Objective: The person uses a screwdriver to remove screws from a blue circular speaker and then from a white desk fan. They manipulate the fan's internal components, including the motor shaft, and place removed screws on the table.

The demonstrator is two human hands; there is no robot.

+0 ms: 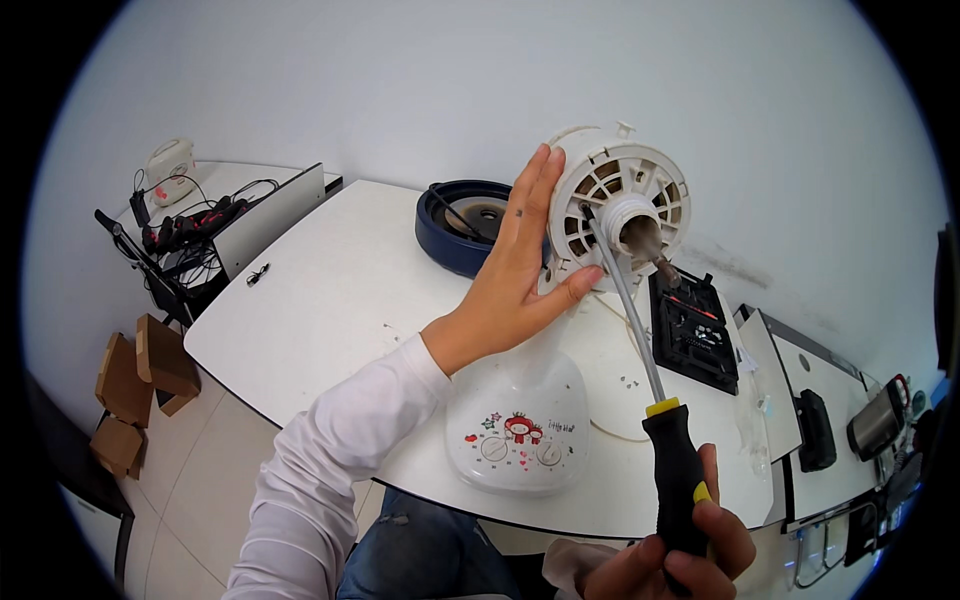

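Note:
A white electric fan without blades or grille stands on the table. Its base (518, 468) carries two knobs and red cartoon figures. My left hand (520, 245) steadies the round, slotted motor housing (665, 180), palm and fingers along its left side, thumb at its lower front. A metal shaft (667, 270) juts from the housing's collar. My right hand (705, 555) grips the black-and-yellow handle of a screwdriver (672, 455) at the lower right. Its long shank slants up to the housing, the tip at a slot left of the collar.
Behind my left hand sits a dark blue round pot-like appliance (450, 245). A black tool case (690, 330) lies open at the right, with small screws (628, 381) nearby. Cardboard boxes (165, 365) stand on the floor at left. A metal kettle (875, 420) is far right.

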